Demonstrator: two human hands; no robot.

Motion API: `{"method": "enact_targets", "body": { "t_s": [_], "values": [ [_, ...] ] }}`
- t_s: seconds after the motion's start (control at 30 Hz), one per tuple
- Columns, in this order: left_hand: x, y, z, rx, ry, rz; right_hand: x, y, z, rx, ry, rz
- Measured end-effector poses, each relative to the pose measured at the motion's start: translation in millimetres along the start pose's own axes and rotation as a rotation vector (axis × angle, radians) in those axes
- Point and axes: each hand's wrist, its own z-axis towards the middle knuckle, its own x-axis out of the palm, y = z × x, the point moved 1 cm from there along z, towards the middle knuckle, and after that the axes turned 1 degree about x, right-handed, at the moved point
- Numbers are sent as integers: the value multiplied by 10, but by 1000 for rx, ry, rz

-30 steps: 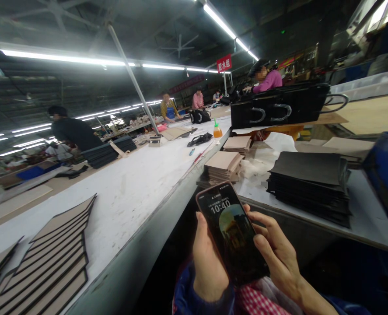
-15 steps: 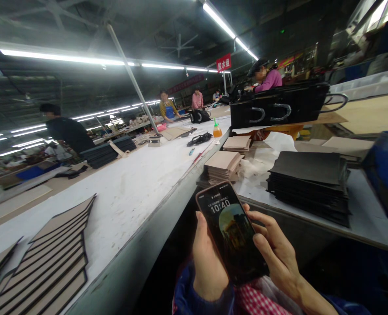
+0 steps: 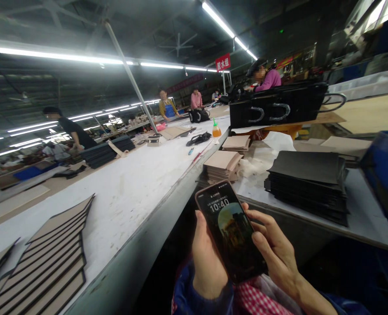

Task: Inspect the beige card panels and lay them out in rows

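Both hands hold a smartphone (image 3: 230,232) upright above my lap, its lit lock screen reading 10:40. My left hand (image 3: 207,258) cups its lower left side. My right hand (image 3: 274,247) wraps the right edge with curled fingers. Blue sleeves (image 3: 194,297) and a red-and-white checked cloth (image 3: 261,299) show below the hands. Just beyond the phone lie a stack of tan card pieces (image 3: 222,168) and a pile of flat black paper bags (image 3: 307,188), neither touched by my hands.
A long white work table (image 3: 124,210) runs off to the left, bearing stacked black-edged card sheets (image 3: 46,258). Black bags with metal-looking handles (image 3: 277,107) stand on the far right bench. A blue bin (image 3: 386,179) intrudes at right. Several co-workers stand farther off.
My hands and the phone stay nearly still, with a slight shift of view. The co-worker at the far left has moved and now leans over the table with an arm reaching forward.
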Motion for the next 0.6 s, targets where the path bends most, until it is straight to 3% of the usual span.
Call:
{"method": "enact_targets", "body": {
  "t_s": [0.4, 0.6],
  "values": [
    [-40, 2, 11, -6, -38, -35, -15, -13, 4, 26, 55, 15],
    [-36, -7, 50, 37, -36, -29, -34, -39, 2, 103, 54, -17]
  ]
}}
